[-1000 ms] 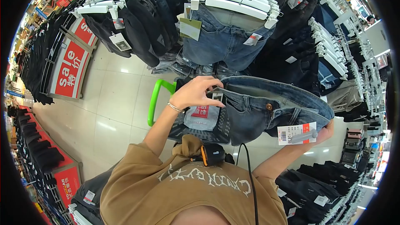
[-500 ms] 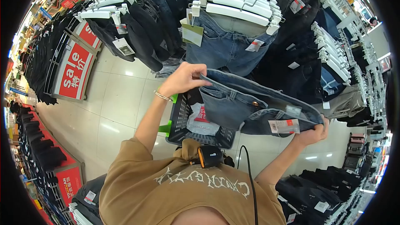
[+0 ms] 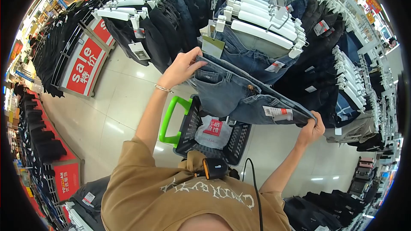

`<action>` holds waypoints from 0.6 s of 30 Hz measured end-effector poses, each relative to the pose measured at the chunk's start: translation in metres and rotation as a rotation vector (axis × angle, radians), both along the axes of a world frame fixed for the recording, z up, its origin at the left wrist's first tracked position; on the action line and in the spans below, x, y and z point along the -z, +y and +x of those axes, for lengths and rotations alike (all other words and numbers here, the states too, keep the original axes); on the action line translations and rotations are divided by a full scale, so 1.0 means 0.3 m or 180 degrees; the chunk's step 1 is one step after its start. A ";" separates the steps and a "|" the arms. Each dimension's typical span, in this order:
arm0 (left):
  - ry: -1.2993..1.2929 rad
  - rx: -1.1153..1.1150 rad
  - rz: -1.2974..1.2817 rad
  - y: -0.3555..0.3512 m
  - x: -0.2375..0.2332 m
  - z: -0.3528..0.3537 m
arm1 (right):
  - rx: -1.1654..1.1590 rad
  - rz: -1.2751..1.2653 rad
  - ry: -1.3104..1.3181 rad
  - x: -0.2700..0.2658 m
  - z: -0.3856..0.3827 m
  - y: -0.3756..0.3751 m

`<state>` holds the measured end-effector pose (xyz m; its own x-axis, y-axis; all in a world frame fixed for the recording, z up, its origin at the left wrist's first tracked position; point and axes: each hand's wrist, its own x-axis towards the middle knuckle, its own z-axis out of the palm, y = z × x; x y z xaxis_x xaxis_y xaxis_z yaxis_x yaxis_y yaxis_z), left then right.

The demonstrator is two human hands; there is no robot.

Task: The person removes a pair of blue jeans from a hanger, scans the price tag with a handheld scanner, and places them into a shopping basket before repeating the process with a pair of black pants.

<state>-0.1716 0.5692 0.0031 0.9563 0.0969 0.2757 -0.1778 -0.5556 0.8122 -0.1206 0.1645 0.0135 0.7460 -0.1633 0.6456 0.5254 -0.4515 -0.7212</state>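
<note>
The jeans [image 3: 216,96] are stretched at the waistband across the middle of the frame, slanting down to the right, with the left hand [image 3: 183,66] pinching the upper end between thumb and fingers and the right hand [image 3: 312,130] closed on the lower end. The pinch looks shallow, so that corner could slip loose if the right hand pulled harder. The waistband crosses in front of the hanging jeans [image 3: 239,49] at upper centre; lifting it could snag the hangers [image 3: 267,36] or knock a pair down. The price tag [image 3: 277,113] lies near the right hand and might tear if caught in the grip. Below, the basket [image 3: 185,143] holds a pale bag [image 3: 212,134]; a dropped leg could catch on its rim.
</note>
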 end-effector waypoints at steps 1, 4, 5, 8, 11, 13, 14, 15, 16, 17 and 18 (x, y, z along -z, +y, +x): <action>-0.0096 -0.0142 -0.0027 0.000 0.003 0.013 | -0.0006 0.0097 0.0090 0.004 0.014 0.010; -0.0225 -0.0582 0.0025 -0.026 0.004 0.041 | -0.0239 0.0137 0.0329 -0.010 0.041 0.054; -0.0405 -0.0692 -0.0036 -0.025 0.038 0.061 | -0.0291 0.0182 0.0455 -0.015 0.050 0.068; -0.1008 -0.0904 -0.0204 -0.028 0.093 0.102 | -0.0466 0.0298 0.0508 0.003 0.093 0.090; -0.1171 -0.1158 -0.0407 -0.047 0.087 0.128 | -0.0535 0.0363 0.0520 0.002 0.117 0.113; -0.1273 -0.1461 -0.0426 -0.056 0.087 0.159 | -0.0544 0.0379 0.0514 0.005 0.128 0.124; -0.1269 -0.1476 -0.0421 -0.057 0.090 0.176 | -0.0542 0.0372 0.0508 0.009 0.136 0.125; -0.1263 -0.1584 -0.0376 -0.057 0.091 0.191 | -0.0539 0.0366 0.0500 0.014 0.143 0.125; -0.1260 -0.1689 -0.0332 -0.055 0.089 0.204 | -0.0549 0.0369 0.0503 0.018 0.151 0.123; -0.1069 -0.1766 -0.0316 -0.052 0.087 0.211 | -0.0640 0.0347 0.0638 0.023 0.159 0.117; -0.1068 -0.1769 -0.0311 -0.060 0.066 0.215 | -0.0726 0.0324 0.0775 0.029 0.168 0.110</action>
